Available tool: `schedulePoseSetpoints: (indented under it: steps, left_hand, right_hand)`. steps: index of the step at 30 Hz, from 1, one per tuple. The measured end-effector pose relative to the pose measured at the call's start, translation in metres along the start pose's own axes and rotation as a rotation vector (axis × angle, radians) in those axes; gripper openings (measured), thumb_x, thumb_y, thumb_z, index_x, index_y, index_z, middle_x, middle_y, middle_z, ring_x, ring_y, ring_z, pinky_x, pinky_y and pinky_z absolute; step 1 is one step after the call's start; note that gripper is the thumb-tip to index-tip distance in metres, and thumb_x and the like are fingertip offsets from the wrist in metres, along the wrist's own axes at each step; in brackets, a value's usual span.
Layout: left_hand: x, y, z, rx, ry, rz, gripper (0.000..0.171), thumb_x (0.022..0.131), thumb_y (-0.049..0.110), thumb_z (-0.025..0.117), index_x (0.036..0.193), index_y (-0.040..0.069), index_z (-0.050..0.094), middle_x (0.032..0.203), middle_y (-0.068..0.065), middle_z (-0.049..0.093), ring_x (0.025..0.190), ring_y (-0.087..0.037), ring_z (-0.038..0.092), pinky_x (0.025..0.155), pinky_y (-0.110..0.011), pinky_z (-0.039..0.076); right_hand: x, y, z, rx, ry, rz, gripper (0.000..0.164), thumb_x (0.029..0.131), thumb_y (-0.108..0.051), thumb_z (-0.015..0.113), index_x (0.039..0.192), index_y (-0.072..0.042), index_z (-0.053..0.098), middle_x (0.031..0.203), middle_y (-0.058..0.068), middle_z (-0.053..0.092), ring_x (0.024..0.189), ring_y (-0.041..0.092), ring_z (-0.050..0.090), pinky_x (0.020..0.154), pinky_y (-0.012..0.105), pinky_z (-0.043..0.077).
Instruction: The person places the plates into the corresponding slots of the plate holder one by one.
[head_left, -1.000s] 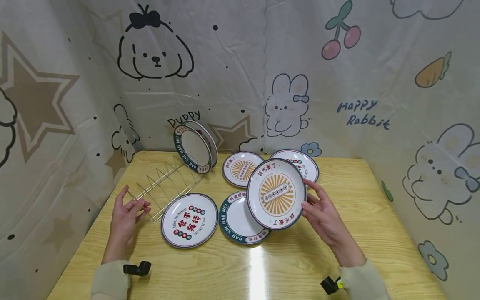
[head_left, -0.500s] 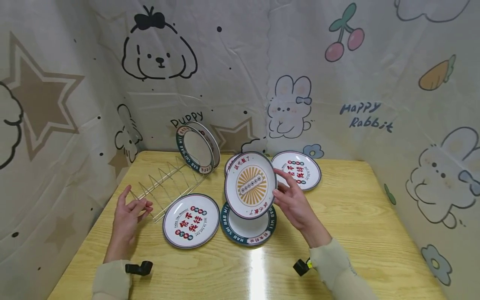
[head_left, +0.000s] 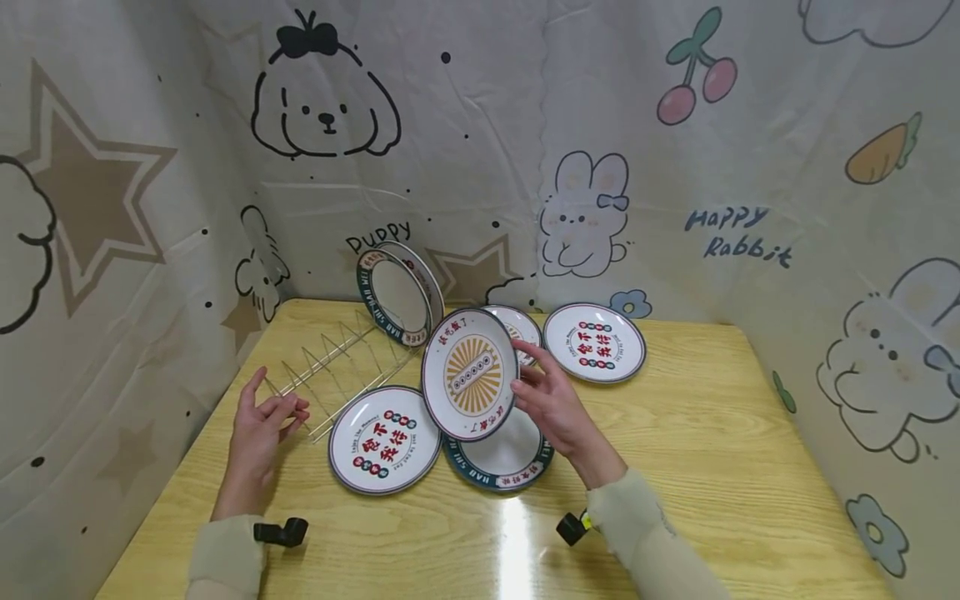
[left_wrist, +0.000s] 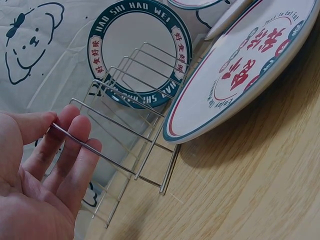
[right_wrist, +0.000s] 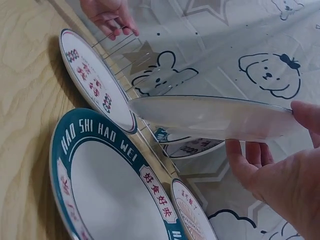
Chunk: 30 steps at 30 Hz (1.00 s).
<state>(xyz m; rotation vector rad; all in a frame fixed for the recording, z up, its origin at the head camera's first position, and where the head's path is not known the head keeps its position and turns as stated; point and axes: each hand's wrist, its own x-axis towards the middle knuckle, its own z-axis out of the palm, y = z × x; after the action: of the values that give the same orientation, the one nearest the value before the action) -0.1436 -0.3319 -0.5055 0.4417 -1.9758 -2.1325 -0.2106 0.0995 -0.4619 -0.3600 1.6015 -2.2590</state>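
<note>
My right hand (head_left: 551,400) pinches the right rim of a white plate with an orange sunburst (head_left: 471,375), tilted in the air above a green-rimmed plate (head_left: 502,467). In the right wrist view the held plate (right_wrist: 210,117) shows edge-on, thumb on one face and fingers on the other. My left hand (head_left: 258,437) pinches the near end wire of a wire dish rack (head_left: 330,367), clearest in the left wrist view (left_wrist: 110,135). Two plates stand upright at the rack's far end, a green-rimmed one (head_left: 393,296) in front.
A white plate with red characters (head_left: 385,442) lies beside the rack. Behind the held plate, another sunburst plate (head_left: 517,321) is partly hidden. A red-character plate (head_left: 594,342) lies at the back right. A printed curtain (head_left: 480,125) borders the wooden table (head_left: 712,467).
My right hand has carried the sunburst plate leftward, toward the rack, uncovering the back right plate. My left hand stays at the rack's near end.
</note>
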Motion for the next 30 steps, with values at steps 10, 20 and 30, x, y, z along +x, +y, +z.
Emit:
schedulePoseSetpoints:
  steps: [10, 20, 30]
  left_hand:
    - [0.002, -0.001, -0.001, -0.011, -0.002, -0.005, 0.081, 0.106, 0.015, 0.059, 0.167, 0.026, 0.008, 0.087, 0.01, 0.075, 0.078, -0.006, 0.072, 0.076, -0.019, 0.06]
    - [0.001, -0.002, 0.0, -0.009, -0.003, -0.001, 0.081, 0.106, 0.016, 0.059, 0.167, 0.027, 0.008, 0.086, 0.011, 0.075, 0.079, -0.006, 0.072, 0.077, -0.018, 0.059]
    - [0.002, -0.003, -0.001, -0.004, 0.001, -0.001, 0.081, 0.106, 0.016, 0.059, 0.167, 0.027, 0.008, 0.087, 0.012, 0.074, 0.079, -0.006, 0.071, 0.076, -0.018, 0.059]
  right_hand:
    - [0.024, 0.006, 0.016, -0.091, -0.072, -0.099, 0.064, 0.1, 0.008, 0.056, 0.158, -0.009, 0.037, 0.149, 0.032, 0.045, 0.124, 0.026, 0.058, 0.095, 0.032, 0.057]
    - [0.032, 0.014, 0.028, -0.108, -0.106, -0.067, 0.062, 0.101, 0.007, 0.055, 0.158, -0.007, 0.037, 0.149, 0.034, 0.045, 0.126, 0.031, 0.056, 0.094, 0.029, 0.056]
    - [0.032, 0.025, 0.029, -0.006, -0.087, 0.052, 0.066, 0.102, 0.006, 0.053, 0.162, -0.016, 0.034, 0.149, 0.025, 0.045, 0.123, 0.022, 0.055, 0.096, 0.034, 0.054]
